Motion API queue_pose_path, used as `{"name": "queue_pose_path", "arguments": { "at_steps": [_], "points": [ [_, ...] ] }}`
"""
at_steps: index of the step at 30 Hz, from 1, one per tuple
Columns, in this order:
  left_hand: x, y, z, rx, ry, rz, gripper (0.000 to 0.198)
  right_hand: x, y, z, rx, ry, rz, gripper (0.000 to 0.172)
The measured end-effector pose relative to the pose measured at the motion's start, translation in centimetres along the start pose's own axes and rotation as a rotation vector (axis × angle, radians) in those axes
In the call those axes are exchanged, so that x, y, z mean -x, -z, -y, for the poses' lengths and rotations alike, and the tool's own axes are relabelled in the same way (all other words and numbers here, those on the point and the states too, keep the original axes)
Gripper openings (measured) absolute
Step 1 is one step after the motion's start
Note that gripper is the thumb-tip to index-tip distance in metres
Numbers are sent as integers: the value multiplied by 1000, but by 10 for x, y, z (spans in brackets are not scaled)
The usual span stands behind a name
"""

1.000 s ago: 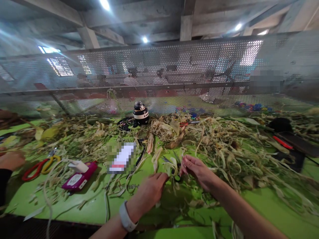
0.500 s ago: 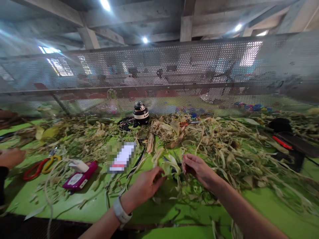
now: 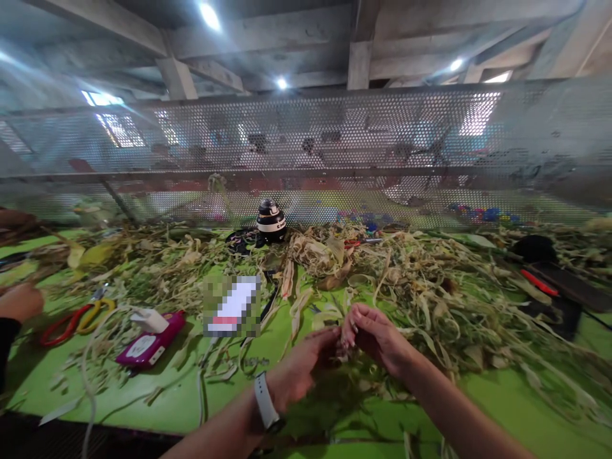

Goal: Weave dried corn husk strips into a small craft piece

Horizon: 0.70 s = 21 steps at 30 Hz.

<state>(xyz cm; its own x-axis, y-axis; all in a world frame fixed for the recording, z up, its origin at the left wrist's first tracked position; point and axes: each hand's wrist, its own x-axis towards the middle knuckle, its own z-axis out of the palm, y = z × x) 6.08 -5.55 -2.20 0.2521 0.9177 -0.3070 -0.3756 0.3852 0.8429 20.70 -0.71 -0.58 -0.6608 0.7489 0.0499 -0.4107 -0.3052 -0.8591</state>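
Observation:
My left hand point(image 3: 306, 360), with a white-banded watch point(image 3: 266, 400) on its wrist, reaches in from the lower left. Its curled fingers meet the fingertips of my right hand point(image 3: 377, 335). The right fingers are bent in a pinch; whatever lies between the two hands is too small and covered to make out. Just behind the fingertips lie pale leaf strips point(image 3: 329, 313) on the green tabletop point(image 3: 282, 440). A heap of dry leaves and stems point(image 3: 454, 306) spreads beside and beyond my right hand.
A phone with a blurred screen point(image 3: 235, 306), a purple power bank point(image 3: 152, 341) with a white plug point(image 3: 149, 319), and red-and-yellow-handled pliers point(image 3: 79, 319) lie left. A black-and-white container point(image 3: 271, 220) stands before the perforated metal screen point(image 3: 306, 146). Another person's hand point(image 3: 21, 303) is far left.
My left hand has moved right and up to meet my right hand. My right fingers have turned inward toward it, and the hands now cover part of the leaf strips.

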Motion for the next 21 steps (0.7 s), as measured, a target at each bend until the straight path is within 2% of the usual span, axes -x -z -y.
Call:
{"name": "queue_pose_path", "arguments": {
  "at_steps": [3,5,9,12,15,18,19,21],
  "points": [
    [0,-1,-2,75,-47,-126,22,3,-3,8,85,-1,-22,28],
    [0,2,-7,27,-162,-197,24,4,-3,15,175,41,-88,28],
    [1,16,-24,-245,-357,-340,27,-1,10,29,346,131,-317,38],
    [-1,29,-42,-347,-387,-435,28,-8,29,34,409,103,-503,46],
    [-7,38,-58,-351,-392,-417,25,-14,48,37,540,161,-682,49],
    [-13,41,-65,-390,-359,-334,23,-16,53,35,806,393,-828,42],
    [-15,41,-65,-368,-345,-319,24,-15,51,33,941,476,-834,38],
    [-19,42,-62,-284,-318,-305,25,-11,39,23,1237,538,-702,26]
  ]
}}
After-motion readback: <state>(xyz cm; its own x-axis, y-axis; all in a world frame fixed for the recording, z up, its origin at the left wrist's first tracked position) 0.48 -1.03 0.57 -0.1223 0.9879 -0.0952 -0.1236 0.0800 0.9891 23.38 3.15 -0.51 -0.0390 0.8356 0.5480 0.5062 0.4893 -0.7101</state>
